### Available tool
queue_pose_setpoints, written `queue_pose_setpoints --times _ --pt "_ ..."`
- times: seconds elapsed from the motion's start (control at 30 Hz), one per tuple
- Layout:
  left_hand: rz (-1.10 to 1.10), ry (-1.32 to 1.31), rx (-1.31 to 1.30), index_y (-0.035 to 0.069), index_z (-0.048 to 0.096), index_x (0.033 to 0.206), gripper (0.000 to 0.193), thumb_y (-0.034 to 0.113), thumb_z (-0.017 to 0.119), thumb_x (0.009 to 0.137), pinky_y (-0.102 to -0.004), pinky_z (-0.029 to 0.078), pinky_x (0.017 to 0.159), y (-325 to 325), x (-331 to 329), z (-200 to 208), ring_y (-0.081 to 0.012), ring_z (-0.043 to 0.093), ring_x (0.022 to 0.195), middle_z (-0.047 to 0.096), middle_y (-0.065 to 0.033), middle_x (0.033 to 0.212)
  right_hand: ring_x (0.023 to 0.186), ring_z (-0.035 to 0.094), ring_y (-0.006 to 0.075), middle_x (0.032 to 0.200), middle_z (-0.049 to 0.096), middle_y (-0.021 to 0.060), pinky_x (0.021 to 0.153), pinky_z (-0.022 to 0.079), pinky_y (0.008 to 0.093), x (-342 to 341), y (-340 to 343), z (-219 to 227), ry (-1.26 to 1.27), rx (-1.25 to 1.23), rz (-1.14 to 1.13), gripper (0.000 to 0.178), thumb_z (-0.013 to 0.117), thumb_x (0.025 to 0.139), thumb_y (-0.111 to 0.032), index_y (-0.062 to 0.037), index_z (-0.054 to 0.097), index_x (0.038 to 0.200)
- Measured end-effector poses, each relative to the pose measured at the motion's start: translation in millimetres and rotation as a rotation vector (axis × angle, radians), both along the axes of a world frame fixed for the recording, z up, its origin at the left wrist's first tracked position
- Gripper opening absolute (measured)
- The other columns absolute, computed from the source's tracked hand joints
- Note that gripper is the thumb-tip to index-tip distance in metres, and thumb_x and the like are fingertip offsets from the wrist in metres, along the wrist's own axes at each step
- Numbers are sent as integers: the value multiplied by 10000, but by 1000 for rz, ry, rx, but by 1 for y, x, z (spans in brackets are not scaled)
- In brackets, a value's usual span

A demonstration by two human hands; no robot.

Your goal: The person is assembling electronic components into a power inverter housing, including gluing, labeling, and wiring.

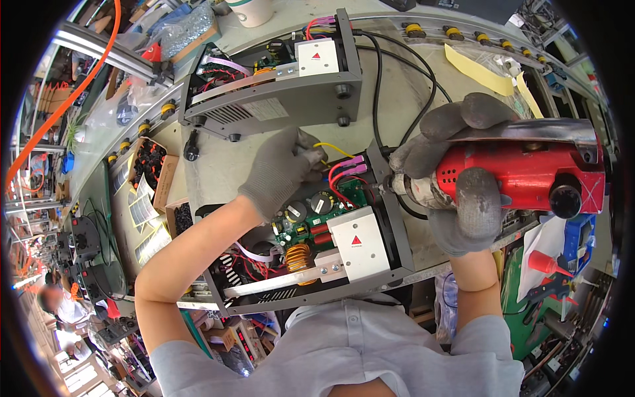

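two tight grips: left hand [281,167] pinches a yellow wire [336,147], right hand [475,217] curls round a red tool [522,173] by the open box's [397,231] edge, bare table [221,165] behind

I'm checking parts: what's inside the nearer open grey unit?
A green circuit board, a copper-coloured coil, purple connectors and a white plate show. Whatever lies under the white plate is covered; the left forearm hides more.

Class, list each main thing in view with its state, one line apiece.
Yellow wire: curved
Left hand: gloved, apparently pinching the yellow wire
Red power tool: held sideways
Right hand: gloved, gripping the red power tool
Near grey unit: uncovered, insides exposed
Far grey unit: uncovered
Cardboard parts box: open, filled
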State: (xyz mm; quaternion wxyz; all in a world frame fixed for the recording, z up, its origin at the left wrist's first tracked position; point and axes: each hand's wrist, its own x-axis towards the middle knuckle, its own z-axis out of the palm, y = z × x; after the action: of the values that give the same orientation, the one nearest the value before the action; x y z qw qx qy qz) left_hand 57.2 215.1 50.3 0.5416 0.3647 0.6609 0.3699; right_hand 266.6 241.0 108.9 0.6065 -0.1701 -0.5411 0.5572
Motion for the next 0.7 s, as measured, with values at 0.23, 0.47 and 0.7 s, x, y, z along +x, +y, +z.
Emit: queue_pose_setpoints --times 0.23,0.47,0.7 --pt "-136 -9 -170 -28 532 1003 143 67 558 900 -236 537 648 -6 0 3 -132 640 748 616 -104 860 729 631 193 1018 593 148 701 548 389 -5 0 -7 39 -72 68 521 685 787 -177 -48 441 1229" --pt "-39 -72 -182 -45 525 1008 143 48 551 902 -231 543 661 -7 7 4 -129 635 740 619 -110 886 894 602 204 1140 551 158 792 511 355 -5 0 -30 -15 34 65 570 655 762 -13 -15 390 1267" --pt "-7 -139 -175 -7 554 1008 130 71 567 905 -190 495 616 -8 8 2 -75 596 702 629 -57 853 1010 558 183 1174 535 151 867 466 309 -17 3 -38 107 215 81 626 651 732 86 8 379 1289"
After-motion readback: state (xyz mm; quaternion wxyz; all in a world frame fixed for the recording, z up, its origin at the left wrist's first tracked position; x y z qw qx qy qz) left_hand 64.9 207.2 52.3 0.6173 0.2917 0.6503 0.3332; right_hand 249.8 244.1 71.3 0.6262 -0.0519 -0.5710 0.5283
